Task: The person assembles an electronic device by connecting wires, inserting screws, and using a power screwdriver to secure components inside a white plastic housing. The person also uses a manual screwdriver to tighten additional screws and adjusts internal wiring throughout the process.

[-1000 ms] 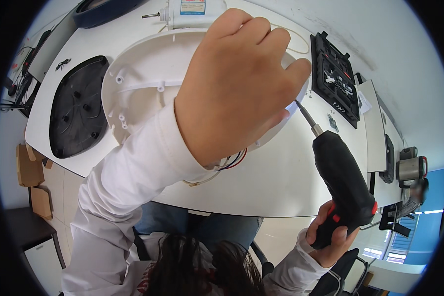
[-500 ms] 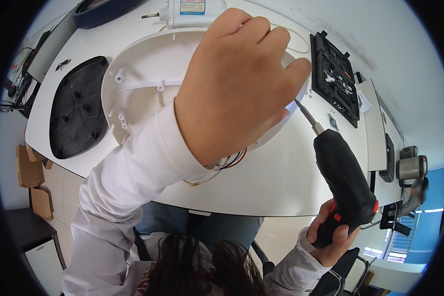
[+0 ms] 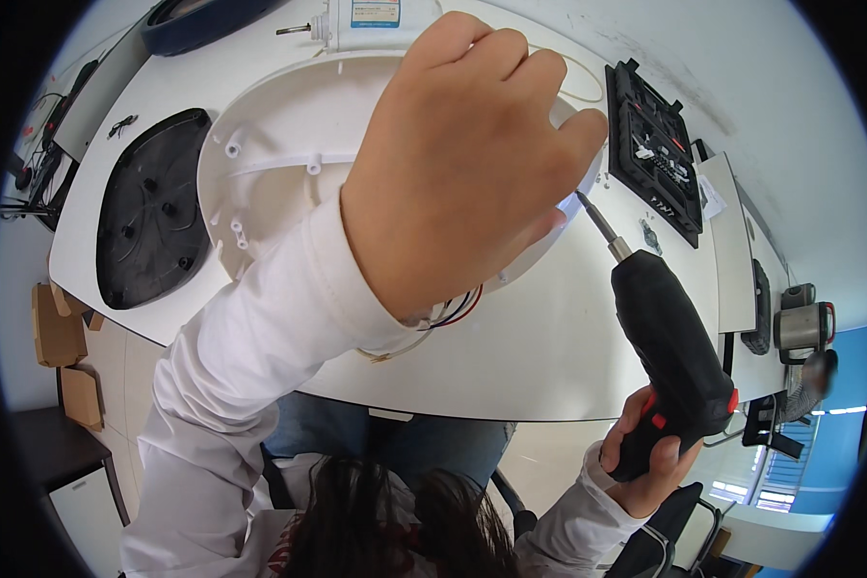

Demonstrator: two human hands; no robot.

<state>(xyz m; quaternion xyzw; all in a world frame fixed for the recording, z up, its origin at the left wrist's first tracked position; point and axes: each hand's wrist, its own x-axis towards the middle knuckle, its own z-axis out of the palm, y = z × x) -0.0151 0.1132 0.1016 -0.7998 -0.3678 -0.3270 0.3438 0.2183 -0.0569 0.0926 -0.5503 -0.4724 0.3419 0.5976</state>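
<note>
My right hand (image 3: 650,467) is wrapped around the grip of a black cordless screwdriver (image 3: 667,337) with red buttons. Its metal bit points up and left, the tip close by my left hand in the picture. My left hand (image 3: 472,159), large in front of the camera, is closed with its knuckles up. Whatever its fingers hold is hidden beneath it. Behind it lies a big white plastic housing (image 3: 279,120) with screw posts inside, partly covered by my hand and sleeve. Red and blue wires (image 3: 464,310) stick out under my left wrist.
A black plastic cover (image 3: 159,207) lies left on the white table (image 3: 549,356). At the back stands a white cylindrical motor-like unit (image 3: 376,27) with a shaft. An open black tool case (image 3: 655,154) sits far right, with small metal parts (image 3: 650,234) nearby.
</note>
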